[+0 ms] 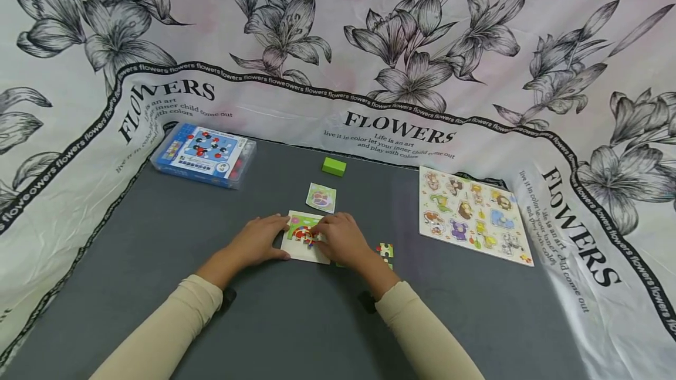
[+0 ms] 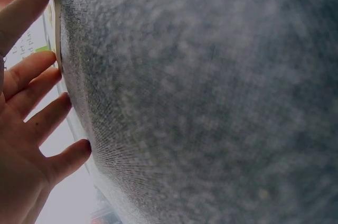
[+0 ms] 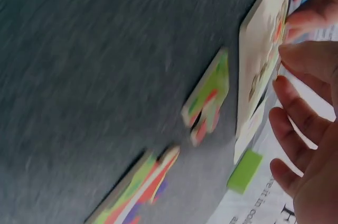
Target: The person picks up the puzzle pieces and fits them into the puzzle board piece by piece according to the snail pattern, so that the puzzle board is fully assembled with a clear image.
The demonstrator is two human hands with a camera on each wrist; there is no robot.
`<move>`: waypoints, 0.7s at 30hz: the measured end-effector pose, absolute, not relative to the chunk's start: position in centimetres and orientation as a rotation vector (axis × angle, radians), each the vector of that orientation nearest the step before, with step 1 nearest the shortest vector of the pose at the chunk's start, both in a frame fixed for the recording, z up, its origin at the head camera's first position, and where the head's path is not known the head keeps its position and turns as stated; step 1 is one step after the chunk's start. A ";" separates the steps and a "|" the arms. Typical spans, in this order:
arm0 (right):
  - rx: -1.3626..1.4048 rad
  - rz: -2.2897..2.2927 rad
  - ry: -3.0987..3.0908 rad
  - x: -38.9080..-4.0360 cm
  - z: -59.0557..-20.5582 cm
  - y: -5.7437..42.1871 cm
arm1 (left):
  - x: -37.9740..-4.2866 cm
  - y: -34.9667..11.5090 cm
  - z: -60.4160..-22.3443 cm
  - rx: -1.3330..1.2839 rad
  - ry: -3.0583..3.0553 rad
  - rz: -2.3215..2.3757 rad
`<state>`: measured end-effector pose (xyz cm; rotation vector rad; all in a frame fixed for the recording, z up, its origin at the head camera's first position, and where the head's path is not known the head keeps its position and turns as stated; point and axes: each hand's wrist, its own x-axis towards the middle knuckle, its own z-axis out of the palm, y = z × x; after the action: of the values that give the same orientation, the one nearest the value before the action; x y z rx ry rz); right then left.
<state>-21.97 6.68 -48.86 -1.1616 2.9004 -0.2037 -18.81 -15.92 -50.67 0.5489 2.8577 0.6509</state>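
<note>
A small wooden puzzle board [image 1: 303, 255] lies on the grey table between the two hands, its upper part filled with green and red pieces. My left hand [image 1: 260, 240] steadies the board's left side, with spread fingers [image 2: 39, 71] and thumb against its edge. Over the right half of the board, my right hand [image 1: 342, 240] pinches a puzzle piece [image 3: 279, 69] between thumb and index finger; most of that piece is hidden. Near the right hand lie loose puzzle pieces, one green and red [image 3: 214, 92] and another striped [image 3: 140, 189].
Just behind the board is a picture card [image 1: 321, 198], with a green block [image 1: 334, 166] farther back. A blue-lidded plastic box [image 1: 203, 154] stands at the back left. To the right lies an animal puzzle board [image 1: 465, 233]. Flower-printed cloth [image 1: 296, 107] borders the table.
</note>
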 end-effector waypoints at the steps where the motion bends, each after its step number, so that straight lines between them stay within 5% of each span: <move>1: -1.158 -0.185 2.905 -22.0 -48.9 6.5 | -18.8 -15.9 -50.6 0.550 2.855 0.655; 21: -1.250 -0.061 2.963 -22.0 -49.2 5.2 | -19.0 -16.1 -50.7 0.545 2.851 0.655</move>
<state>-21.97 5.25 -49.25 -1.2496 2.9630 -0.0612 -18.96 -16.11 -50.65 0.5446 2.8514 0.6555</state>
